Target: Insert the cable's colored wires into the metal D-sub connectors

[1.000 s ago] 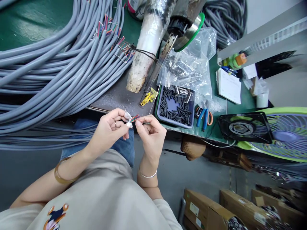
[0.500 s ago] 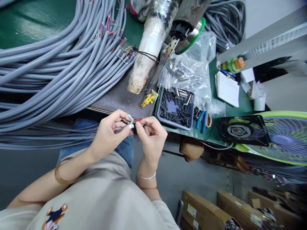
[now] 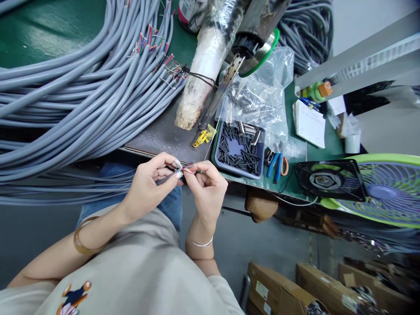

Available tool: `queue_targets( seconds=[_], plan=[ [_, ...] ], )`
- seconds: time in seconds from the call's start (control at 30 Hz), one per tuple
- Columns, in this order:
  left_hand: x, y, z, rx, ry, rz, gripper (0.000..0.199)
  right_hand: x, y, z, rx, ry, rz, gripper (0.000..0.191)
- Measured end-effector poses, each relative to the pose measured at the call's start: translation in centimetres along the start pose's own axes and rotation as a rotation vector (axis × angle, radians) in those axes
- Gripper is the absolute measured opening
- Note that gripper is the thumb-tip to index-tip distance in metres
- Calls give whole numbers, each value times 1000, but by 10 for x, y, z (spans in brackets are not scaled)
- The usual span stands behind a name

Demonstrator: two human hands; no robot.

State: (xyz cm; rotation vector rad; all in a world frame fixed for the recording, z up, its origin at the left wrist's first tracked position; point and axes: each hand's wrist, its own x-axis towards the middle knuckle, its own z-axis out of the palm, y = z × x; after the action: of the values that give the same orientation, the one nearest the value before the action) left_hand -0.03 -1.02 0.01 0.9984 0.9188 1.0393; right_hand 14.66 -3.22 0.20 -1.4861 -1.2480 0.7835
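My left hand (image 3: 152, 181) pinches the end of a grey cable between thumb and fingers, close to the bench edge. Thin coloured wires (image 3: 188, 168), red and green among them, fan out of that end. The tips of my right hand (image 3: 208, 183) are closed on these wires, almost touching the left fingertips. Most of the held cable is hidden behind my left hand. A big bundle of grey cables (image 3: 85, 96) lies to the left, with stripped coloured ends pointing at the middle of the bench.
Beyond my hands are a yellow clip-like piece (image 3: 204, 136), a soldering iron (image 3: 218, 98) and a wrapped white tube (image 3: 200, 74). To the right sit a tray of black sleeves (image 3: 260, 162), pliers (image 3: 278, 167), a notepad (image 3: 309, 123) and a black fan (image 3: 330, 180). Cardboard boxes (image 3: 278, 284) stand on the floor.
My right fingertips have shifted slightly left, nearer to my left fingertips, and the coloured wires look more spread. The left hand keeps its pinch.
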Motion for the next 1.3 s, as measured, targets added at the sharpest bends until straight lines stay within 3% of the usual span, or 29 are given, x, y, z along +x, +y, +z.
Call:
queue_targets(
  seconds=[0.23,0.3,0.47,0.53,0.67,0.77,0.9,1.3],
  plan=[
    [-3,-3,-1,126,4,72,12,4,-3,-3,-46,-40,-25,9],
    [-1,-1,-1,24,-7,-1,15,3,-3,-3,-35,-59,-42,9],
    [6,9,-5,-402,-141,-370,27,-6,-1,2,-98,4,-234,8],
    [7,11,-6,-452,-150,-431,27,-8,2,3,-85,6,-188,11],
    [7,8,-6,-340,-91,-314,24,-6,3,4,36,-22,-24,19],
    [6,7,-3,-200,-5,-187,20,-6,0,5,20,4,-24,16],
    [5,8,-1,-112,74,-124,16,-6,-1,6,7,20,-46,10],
    [5,3,-3,-18,29,-75,10,-3,1,0,54,-73,45,8]
  ],
)
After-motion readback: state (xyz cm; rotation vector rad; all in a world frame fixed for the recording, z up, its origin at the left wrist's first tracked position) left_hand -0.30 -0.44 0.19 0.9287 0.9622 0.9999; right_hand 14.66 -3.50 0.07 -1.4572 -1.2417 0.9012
